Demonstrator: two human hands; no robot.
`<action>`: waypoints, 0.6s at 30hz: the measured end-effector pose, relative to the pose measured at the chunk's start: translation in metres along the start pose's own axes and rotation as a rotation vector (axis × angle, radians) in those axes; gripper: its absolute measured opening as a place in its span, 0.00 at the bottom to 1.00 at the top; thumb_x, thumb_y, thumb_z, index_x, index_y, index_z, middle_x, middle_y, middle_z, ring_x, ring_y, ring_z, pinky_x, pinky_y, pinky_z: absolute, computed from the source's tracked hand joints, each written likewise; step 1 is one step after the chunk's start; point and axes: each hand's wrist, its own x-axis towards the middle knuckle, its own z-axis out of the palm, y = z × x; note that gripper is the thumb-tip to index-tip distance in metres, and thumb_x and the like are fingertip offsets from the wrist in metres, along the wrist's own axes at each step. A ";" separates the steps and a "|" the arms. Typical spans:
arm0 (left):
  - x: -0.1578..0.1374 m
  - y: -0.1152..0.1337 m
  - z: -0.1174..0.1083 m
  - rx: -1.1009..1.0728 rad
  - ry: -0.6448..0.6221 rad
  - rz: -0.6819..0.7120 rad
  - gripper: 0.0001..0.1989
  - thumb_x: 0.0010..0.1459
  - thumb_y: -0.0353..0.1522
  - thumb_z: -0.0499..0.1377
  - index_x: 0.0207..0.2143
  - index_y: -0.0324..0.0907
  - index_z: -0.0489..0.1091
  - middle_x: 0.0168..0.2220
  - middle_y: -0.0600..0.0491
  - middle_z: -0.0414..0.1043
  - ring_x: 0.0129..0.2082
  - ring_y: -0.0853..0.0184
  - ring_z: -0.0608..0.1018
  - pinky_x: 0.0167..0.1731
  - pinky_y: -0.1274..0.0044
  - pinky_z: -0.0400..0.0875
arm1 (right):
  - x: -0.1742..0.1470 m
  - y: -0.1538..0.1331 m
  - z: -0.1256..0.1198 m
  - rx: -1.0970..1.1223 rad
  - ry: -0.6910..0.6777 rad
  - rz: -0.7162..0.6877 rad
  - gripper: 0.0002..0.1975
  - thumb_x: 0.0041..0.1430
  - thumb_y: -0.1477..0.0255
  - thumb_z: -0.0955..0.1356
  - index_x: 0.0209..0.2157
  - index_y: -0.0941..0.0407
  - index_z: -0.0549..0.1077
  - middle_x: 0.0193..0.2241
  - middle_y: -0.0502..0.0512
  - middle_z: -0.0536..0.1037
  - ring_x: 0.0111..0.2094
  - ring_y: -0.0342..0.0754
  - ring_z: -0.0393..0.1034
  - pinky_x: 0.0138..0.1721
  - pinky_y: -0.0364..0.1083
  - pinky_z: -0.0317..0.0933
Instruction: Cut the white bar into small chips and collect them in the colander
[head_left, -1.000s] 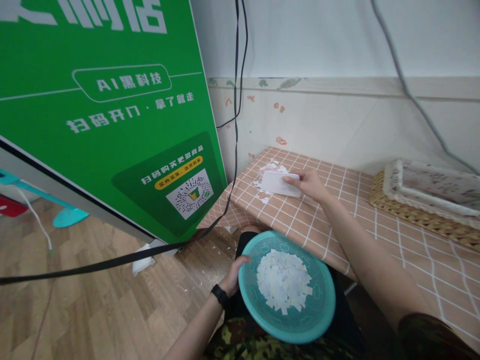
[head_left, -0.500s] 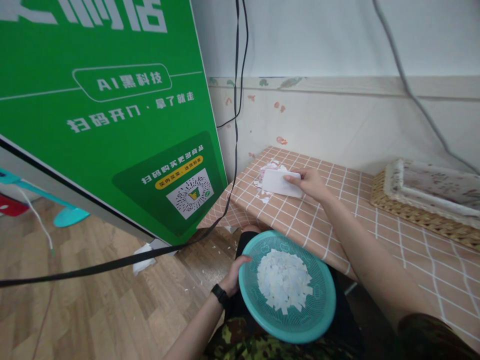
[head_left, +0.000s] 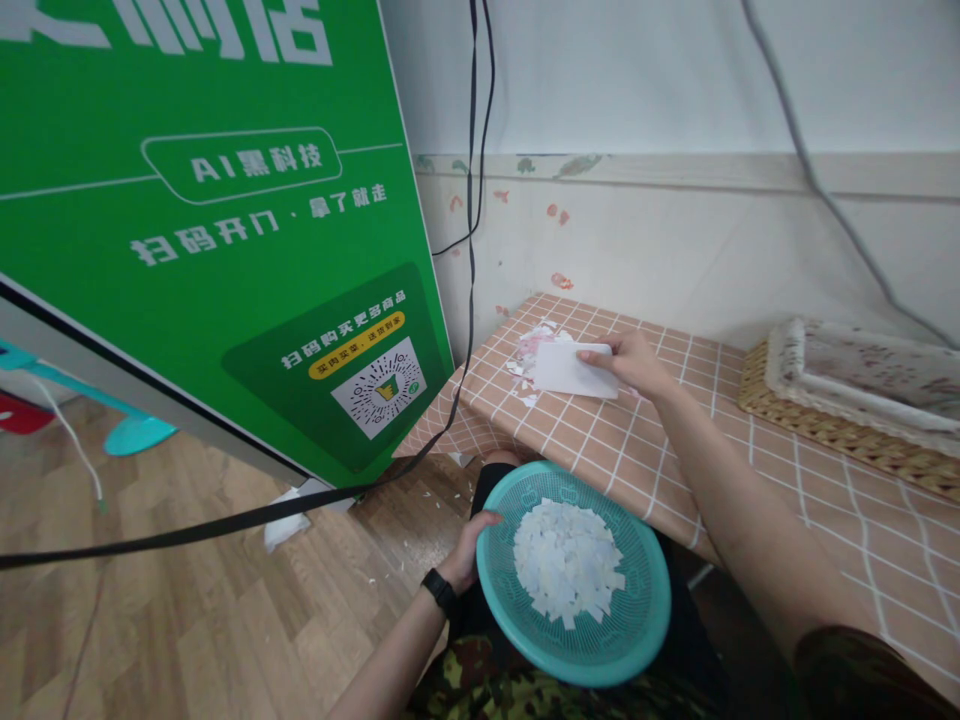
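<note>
My left hand (head_left: 472,550) grips the left rim of a teal plastic colander (head_left: 639,640), which rests tilted over my lap. A heap of small white paper scraps (head_left: 568,560) lies in its middle. Over the checked table, my right hand (head_left: 634,362) is closed on a flat white rectangular card (head_left: 566,370), thumb on top and the other fingers mostly hidden behind it. Just left of the card, and partly covered by it, lie pinkish and white paper scraps (head_left: 531,348) on the tablecloth.
A brown checked tablecloth (head_left: 787,470) covers the table. At the right stands a woven basket (head_left: 840,425) with a cloth lining. A green sign panel (head_left: 225,230) rises at the left, and a black strap (head_left: 300,510) crosses before it. White scraps (head_left: 287,528) lie on the wooden floor.
My right hand has moved slightly right with the white card, uncovering more of the pinkish scraps. The left hand and colander are practically still.
</note>
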 end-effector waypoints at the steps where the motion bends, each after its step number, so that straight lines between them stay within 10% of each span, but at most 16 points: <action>1: 0.000 -0.001 -0.001 0.005 0.006 0.004 0.15 0.48 0.38 0.58 0.30 0.34 0.73 0.26 0.49 0.75 0.24 0.65 0.73 0.30 0.74 0.66 | 0.000 0.001 0.000 0.002 -0.003 0.001 0.22 0.46 0.55 0.67 0.25 0.62 0.74 0.18 0.53 0.68 0.20 0.43 0.59 0.20 0.43 0.50; 18: -0.002 0.001 0.002 0.022 0.021 -0.003 0.15 0.47 0.39 0.58 0.30 0.36 0.73 0.27 0.48 0.75 0.24 0.64 0.73 0.30 0.72 0.65 | -0.001 0.003 -0.006 -0.019 -0.029 -0.007 0.21 0.45 0.55 0.68 0.26 0.61 0.75 0.18 0.54 0.70 0.21 0.45 0.62 0.20 0.44 0.52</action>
